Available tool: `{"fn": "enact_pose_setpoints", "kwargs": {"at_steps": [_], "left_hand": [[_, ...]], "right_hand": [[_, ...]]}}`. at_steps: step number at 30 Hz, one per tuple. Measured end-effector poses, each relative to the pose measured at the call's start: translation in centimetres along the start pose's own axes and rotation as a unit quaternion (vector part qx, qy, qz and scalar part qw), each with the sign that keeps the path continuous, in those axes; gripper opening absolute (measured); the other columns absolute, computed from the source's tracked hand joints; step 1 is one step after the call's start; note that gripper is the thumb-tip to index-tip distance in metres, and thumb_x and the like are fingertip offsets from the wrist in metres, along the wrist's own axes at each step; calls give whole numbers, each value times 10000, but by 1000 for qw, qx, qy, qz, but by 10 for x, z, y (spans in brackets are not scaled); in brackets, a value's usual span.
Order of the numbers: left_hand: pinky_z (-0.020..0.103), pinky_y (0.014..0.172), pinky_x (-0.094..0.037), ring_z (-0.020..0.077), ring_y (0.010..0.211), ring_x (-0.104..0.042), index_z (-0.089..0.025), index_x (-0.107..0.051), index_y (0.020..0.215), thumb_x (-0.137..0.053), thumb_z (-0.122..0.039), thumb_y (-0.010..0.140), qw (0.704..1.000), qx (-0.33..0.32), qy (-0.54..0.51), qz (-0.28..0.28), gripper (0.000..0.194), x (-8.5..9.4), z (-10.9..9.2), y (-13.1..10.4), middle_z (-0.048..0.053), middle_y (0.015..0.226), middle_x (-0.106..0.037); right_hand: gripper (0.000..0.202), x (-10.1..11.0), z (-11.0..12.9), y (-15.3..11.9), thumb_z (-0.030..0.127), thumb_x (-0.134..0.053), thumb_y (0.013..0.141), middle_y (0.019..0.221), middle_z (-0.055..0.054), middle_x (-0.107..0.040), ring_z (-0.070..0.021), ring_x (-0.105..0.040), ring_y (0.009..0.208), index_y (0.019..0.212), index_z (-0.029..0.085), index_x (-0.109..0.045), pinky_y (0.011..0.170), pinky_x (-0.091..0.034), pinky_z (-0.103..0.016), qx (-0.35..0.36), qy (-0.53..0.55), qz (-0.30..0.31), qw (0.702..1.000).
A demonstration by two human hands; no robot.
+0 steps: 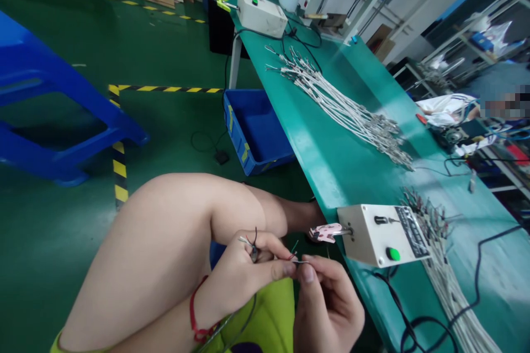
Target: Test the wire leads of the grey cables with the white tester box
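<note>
Over my lap, my left hand (248, 276) is closed, thumb and forefinger pinching thin wires (293, 257) with red and green strands. Short dark and pale wire ends (248, 241) stick up between its fingers, and a thin grey cable (226, 322) trails below the wrist. My right hand (329, 303) meets it fingertip to fingertip, its thumb and forefinger pinching the end of a fine wire. Just beyond the hands, a white box (381, 236) with a green button sits at the table edge. From its side a clamp with pink jaws (327, 233) juts out.
On the green table (314, 154) lie a bundle of white cables (343, 102) and another bundle (445, 281) behind the box. A second white box (261, 14) stands farther off. A blue bin (256, 132) and blue stool (62, 88) are on the floor. A person (497, 88) is opposite.
</note>
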State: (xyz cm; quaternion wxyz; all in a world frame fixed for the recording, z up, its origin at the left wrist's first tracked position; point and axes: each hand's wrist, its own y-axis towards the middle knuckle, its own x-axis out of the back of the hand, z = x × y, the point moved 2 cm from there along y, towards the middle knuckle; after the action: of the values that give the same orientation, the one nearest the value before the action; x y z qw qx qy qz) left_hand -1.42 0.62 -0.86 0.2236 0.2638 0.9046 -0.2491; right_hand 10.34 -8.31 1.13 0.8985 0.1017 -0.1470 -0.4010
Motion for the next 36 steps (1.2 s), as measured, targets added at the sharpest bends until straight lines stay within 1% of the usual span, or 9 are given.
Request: {"fn": "enact_pose_setpoints", "kwargs": {"at_steps": [4, 7, 11, 15, 21, 24, 27, 31, 36], "left_hand": [[278, 579, -495, 179, 627, -650, -153, -776, 735, -976, -333, 682, 1000, -1, -17, -7, 274, 2, 1, 2, 42, 668, -744], [249, 552, -452, 144, 594, -611, -152, -770, 757, -928, -291, 735, 1000, -2, -27, -16, 212, 3, 3, 2, 25, 657, -729], [214, 484, -349, 90, 505, -502, -164, -759, 761, -894, -248, 762, 997, 7, -46, -61, 159, 3, 2, 1, -19, 586, -672], [213, 473, -338, 84, 473, -512, -163, -737, 774, -892, -243, 770, 994, 28, -87, -65, 174, 0, 0, 1, 27, 654, -761], [219, 488, -384, 104, 489, -539, -160, -747, 716, -914, -249, 736, 995, 38, -68, -66, 190, 0, 2, 5, 18, 598, -727], [243, 555, -466, 152, 604, -622, -157, -780, 712, -930, -263, 719, 997, 31, -21, -72, 184, 1, 7, 8, 44, 676, -749], [265, 570, -479, 190, 659, -643, -166, -818, 759, -928, -308, 742, 998, 28, 13, -48, 180, 0, 10, 10, 47, 667, -727], [267, 557, -445, 170, 605, -590, -168, -859, 872, -892, -339, 800, 999, 29, 13, 11, 188, 0, 8, 8, 38, 632, -705], [223, 501, -287, 89, 525, -369, -162, -866, 874, -838, -277, 855, 998, 19, 26, 58, 119, 1, 2, 2, -4, 571, -616]], "right_hand": [[101, 0, -2, -3, 225, -870, 833, 717, -49, -759, -135, -636, 506, 896, 167, -817, 445, -504, -199, -15, -14, -18, 1000], [91, -1, -6, -4, 250, -852, 853, 707, -42, -732, -149, -644, 552, 871, 172, -807, 473, -513, -215, -50, 18, 5, 999], [131, -5, -12, -3, 289, -801, 910, 678, -10, -654, -129, -584, 579, 844, 177, -779, 513, -477, -213, -117, 61, 44, 990], [140, -7, -17, 0, 305, -787, 926, 649, 10, -595, -120, -535, 573, 875, 176, -763, 527, -432, -222, -147, 93, 50, 983], [189, 0, -20, 0, 294, -811, 913, 713, 3, -672, -123, -609, 615, 1085, 217, -797, 567, -496, -205, -142, 85, 32, 986], [195, 2, -20, -2, 255, -846, 879, 807, -24, -750, -132, -659, 651, 1067, 221, -807, 608, -551, -208, -127, 33, 37, 991], [127, 3, -20, -1, 244, -847, 874, 823, -33, -768, -127, -655, 636, 986, 203, -804, 595, -549, -198, -100, -11, 37, 994], [80, 4, -20, 3, 237, -819, 897, 755, -3, -723, -103, -607, 571, 951, 200, -772, 533, -508, -171, -76, 4, 14, 997], [78, 2, -19, 2, 245, -789, 921, 751, 15, -666, -96, -559, 573, 895, 207, -726, 496, -458, -164, -59, 57, -11, 997]]}}
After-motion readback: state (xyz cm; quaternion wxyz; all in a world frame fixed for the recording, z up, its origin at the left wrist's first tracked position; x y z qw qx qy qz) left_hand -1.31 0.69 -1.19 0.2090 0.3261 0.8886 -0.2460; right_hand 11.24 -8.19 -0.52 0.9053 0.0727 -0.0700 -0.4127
